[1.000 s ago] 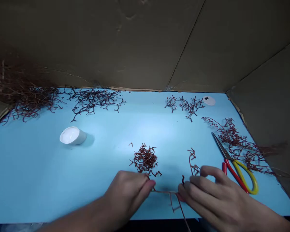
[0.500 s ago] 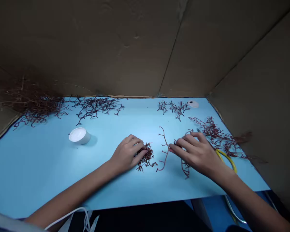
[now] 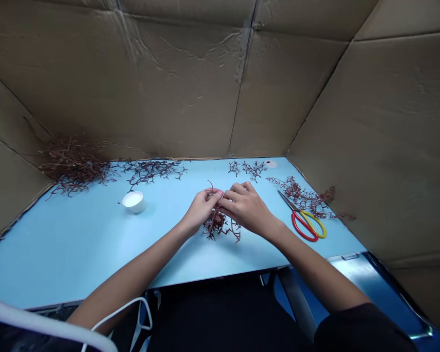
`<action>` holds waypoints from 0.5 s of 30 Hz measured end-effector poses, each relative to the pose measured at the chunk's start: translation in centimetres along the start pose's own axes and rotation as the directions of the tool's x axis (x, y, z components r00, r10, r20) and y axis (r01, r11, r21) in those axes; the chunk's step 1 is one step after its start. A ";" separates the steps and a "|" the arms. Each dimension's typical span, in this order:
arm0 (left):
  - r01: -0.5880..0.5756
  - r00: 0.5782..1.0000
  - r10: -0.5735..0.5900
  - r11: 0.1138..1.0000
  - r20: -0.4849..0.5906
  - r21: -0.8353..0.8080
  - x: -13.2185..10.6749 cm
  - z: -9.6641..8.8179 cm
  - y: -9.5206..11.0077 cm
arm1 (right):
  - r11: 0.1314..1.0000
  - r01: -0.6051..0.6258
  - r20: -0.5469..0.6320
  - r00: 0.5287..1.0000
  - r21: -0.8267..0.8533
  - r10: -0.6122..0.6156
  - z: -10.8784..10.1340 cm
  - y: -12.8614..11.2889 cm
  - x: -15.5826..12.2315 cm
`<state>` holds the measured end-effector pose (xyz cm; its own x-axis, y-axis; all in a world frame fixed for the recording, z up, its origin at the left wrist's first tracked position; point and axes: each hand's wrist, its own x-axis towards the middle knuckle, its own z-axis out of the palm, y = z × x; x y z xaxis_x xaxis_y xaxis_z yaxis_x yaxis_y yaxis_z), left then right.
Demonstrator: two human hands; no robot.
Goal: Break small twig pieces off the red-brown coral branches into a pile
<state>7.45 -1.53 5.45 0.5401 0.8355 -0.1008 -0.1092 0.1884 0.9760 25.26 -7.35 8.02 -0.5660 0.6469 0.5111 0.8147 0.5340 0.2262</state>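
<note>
My left hand (image 3: 201, 209) and my right hand (image 3: 247, 208) meet over the middle of the table, fingertips close together. Between them is a thin reddish-brown branched twig (image 3: 210, 185), its curved end poking up above the left fingers. Both hands look pinched on it, though my fingers cover most of its length. Just below them lies a small heap of short brown twig bits (image 3: 215, 225). Another branched piece (image 3: 236, 231) is at the heap's right side, partly under my right hand.
Scissors (image 3: 304, 222) with red and yellow handles lie right of my right forearm, beside tangled twigs (image 3: 308, 198). A white cup (image 3: 134, 202) stands on the left. More twigs (image 3: 150, 170) line the back, with a big bundle (image 3: 75, 161) in the left corner. Cardboard walls (image 3: 150, 98) surround the table.
My left hand has left the heap of bits, and my right hand has brought the branched twig leftward to it. The view has shifted, showing the scissors whole.
</note>
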 end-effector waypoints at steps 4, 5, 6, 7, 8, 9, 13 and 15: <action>-0.021 0.998 0.014 0.994 -0.062 -0.108 0.2 0.2 0.0 | 0.907 -0.195 -0.136 0.955 0.374 0.262 0.4 -0.2 -0.5; -0.037 0.997 0.028 0.992 -0.072 -0.121 0.0 0.1 0.0 | 0.817 -0.259 -0.107 0.926 0.516 0.361 0.7 0.0 -0.7; -0.049 0.997 0.041 0.991 -0.070 -0.124 -0.2 0.0 0.0 | 0.696 -0.310 -0.035 0.900 0.648 0.434 1.1 0.2 -0.9; -0.059 0.997 0.052 0.992 -0.062 -0.115 -0.4 -0.1 0.0 | 0.562 -0.349 0.061 0.882 0.750 0.467 1.6 0.4 -1.0; -0.069 0.997 0.064 0.993 -0.052 -0.098 -0.6 -0.2 0.0 | 0.436 -0.381 0.157 0.870 0.815 0.467 2.1 0.5 -1.0; -0.083 0.996 0.080 0.994 -0.043 -0.070 -0.8 -0.4 0.0 | 0.342 -0.410 0.231 0.858 0.846 0.458 2.6 0.6 -1.0; -0.161 0.987 0.161 0.977 0.012 0.136 -1.2 -1.0 -0.3 | 0.291 -0.482 0.315 0.824 0.826 0.470 3.8 0.5 -0.5; -0.197 0.980 0.186 0.936 0.064 0.292 -1.2 -1.4 -0.6 | 0.290 -0.476 0.331 0.840 0.831 0.429 3.8 0.5 -0.2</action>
<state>5.74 -1.94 4.76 0.5626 0.8212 0.0954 0.0351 -0.1391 0.9897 25.31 -5.17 4.89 -0.1679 0.9531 0.2518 0.4002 0.2993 -0.8662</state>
